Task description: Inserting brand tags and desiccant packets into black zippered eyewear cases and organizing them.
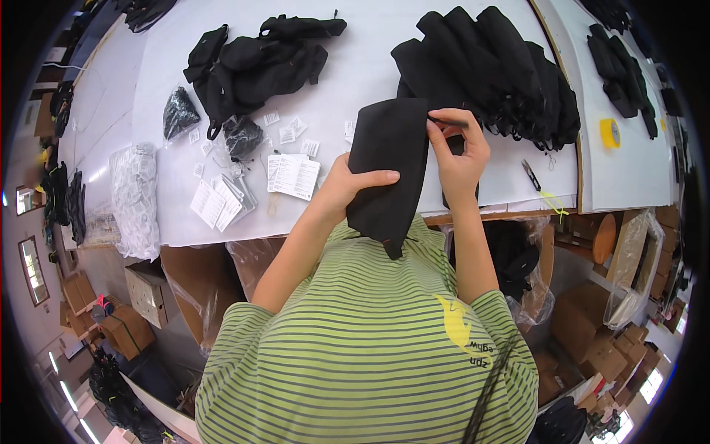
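Note:
A flat black fabric pouch (390, 148) is held up in front of my chest, over the table's near edge. My left hand (351, 183) grips its left side, the thumb lying across the front and the other fingers hidden behind. At the pouch's upper right edge, my right hand (462, 159) pinches with thumb and forefinger. A thin dark strip (452, 122) shows by those fingers; whether it belongs to the pouch I cannot tell. Just beyond the pouch, to the right, lies a heap of similar black pouches (481, 66).
A looser black pile (259, 70) lies at the far left. Printed cards (293, 176), small white tags (288, 133) and a bulky clear plastic bundle (134, 196) are left of my hands. Thread snips (531, 175) and yellow tape (610, 133) lie to the right. Cartons (129, 329) stand below.

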Available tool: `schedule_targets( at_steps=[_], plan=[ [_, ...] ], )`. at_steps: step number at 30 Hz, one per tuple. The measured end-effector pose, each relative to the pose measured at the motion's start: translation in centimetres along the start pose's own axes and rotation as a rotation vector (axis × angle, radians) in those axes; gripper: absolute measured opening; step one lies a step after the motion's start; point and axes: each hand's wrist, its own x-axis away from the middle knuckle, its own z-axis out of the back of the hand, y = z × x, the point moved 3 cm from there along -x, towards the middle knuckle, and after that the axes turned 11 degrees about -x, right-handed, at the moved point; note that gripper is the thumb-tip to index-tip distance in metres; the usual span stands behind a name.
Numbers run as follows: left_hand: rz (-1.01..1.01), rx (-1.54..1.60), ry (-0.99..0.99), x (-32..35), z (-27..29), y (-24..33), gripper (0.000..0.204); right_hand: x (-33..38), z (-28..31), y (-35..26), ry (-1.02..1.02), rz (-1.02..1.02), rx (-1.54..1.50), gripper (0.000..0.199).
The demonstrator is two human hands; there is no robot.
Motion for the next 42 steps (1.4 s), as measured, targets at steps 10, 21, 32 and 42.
schedule_targets(
  at_steps=[10, 21, 32, 42],
  plan=[
    [0.043, 0.144, 0.014, -0.1, -0.3, 0.0, 0.048, -1.0, 0.6, -1.6, -0.069, 0.151, 0.24, 0.004],
    [0.086, 0.286, 0.076, 0.5, -0.6, 0.2, 0.039, 0.2, -1.1, -4.1, -0.173, 0.149, 0.168, 0.007],
    [-0.061, 0.566, 0.011, -1.3, 3.8, 1.5, 0.02, 3.6, -2.5, -6.2, -0.475, -0.097, -0.065, 0.005],
    [-0.139, 0.49, 0.371, -0.2, 3.0, 2.4, 0.026, 3.2, -2.0, -7.5, -0.47, 0.191, 0.374, 0.049]
  ],
)
